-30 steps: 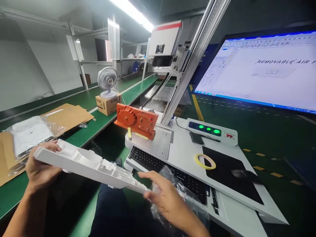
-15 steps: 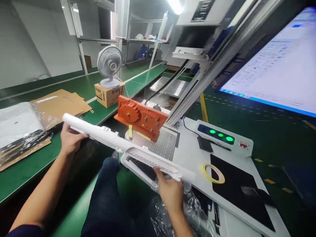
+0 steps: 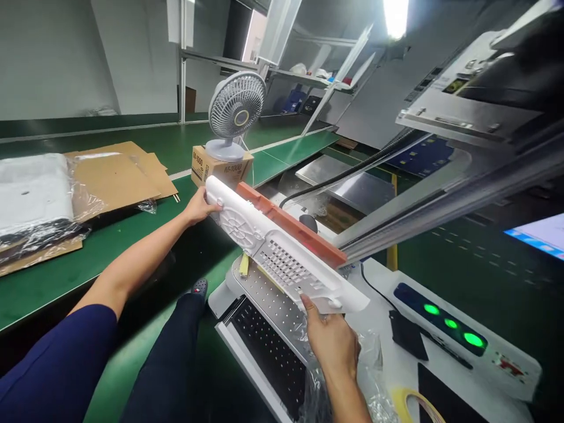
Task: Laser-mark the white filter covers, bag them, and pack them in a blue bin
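Between both hands I hold a long white plastic panel (image 3: 282, 252), tilted, with a round spoked grille on the left and rows of slots on the right. My left hand (image 3: 200, 207) is closed around its upper left end. At the lower right end, my right hand (image 3: 332, 341) grips the edge with the thumb on the face. Directly behind the panel stands an orange fixture (image 3: 299, 229), mostly hidden by it. Underneath is a perforated metal plate (image 3: 259, 296) with a yellow block (image 3: 244, 265) on it. Clear plastic film (image 3: 374, 352) lies around my right wrist.
A fan (image 3: 238, 108) stands on a cardboard box (image 3: 222, 167) on the green bench. Flattened cardboard (image 3: 118, 182) and a wrapped white stack (image 3: 35, 188) lie left. At right are a button box with green lights (image 3: 458, 326), yellow tape (image 3: 408, 405) and a machine frame (image 3: 418, 200).
The white panel has been raised and turned so its grille face shows, and it now covers most of the orange fixture. Both hands moved with it. The view has shifted.
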Tool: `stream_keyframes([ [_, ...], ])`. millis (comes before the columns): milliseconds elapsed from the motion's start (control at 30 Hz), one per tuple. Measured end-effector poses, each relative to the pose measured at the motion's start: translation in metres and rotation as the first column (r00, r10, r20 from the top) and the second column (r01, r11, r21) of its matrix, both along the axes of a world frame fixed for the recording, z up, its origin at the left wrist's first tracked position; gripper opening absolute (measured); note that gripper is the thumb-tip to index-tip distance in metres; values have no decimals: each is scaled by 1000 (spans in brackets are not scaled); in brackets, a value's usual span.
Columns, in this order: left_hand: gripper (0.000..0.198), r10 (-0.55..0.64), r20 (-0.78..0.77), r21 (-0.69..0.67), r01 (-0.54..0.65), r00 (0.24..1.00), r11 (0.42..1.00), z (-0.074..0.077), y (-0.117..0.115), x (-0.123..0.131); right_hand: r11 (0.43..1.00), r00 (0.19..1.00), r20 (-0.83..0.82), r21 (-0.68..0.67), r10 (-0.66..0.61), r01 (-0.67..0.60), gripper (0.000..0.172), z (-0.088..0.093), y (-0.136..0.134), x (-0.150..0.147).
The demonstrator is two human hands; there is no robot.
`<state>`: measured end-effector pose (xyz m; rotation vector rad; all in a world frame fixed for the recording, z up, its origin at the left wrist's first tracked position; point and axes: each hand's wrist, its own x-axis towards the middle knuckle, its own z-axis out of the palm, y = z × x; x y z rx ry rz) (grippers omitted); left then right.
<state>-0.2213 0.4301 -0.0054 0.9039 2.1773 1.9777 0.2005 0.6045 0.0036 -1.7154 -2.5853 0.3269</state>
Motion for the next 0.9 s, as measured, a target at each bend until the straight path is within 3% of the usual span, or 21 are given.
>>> stream_keyframes([
  [167,85,24,0,-84,-24,1000,996,-15,21,-11,1000,1000,5,-12,18,-18,70,-15,19,-7],
  [400,89,0,-10,-118,-1,1000,993,-11,30,-21,998,998,-49,-38,48,-50,72,-34,25,-7],
  [567,89,-67,24,-39,68,997,997,-16,44,-12,999,995,-102,-50,-24,19,73,-31,29,5],
  [700,88,-45,48,-37,47,998,998,-19,54,-9,1000,989,-144,-13,-20,19,68,-24,40,10],
  [900,82,-45,48,-91,49,998,995,-20,45,-7,999,983,-177,-19,-51,48,72,-22,48,2],
])
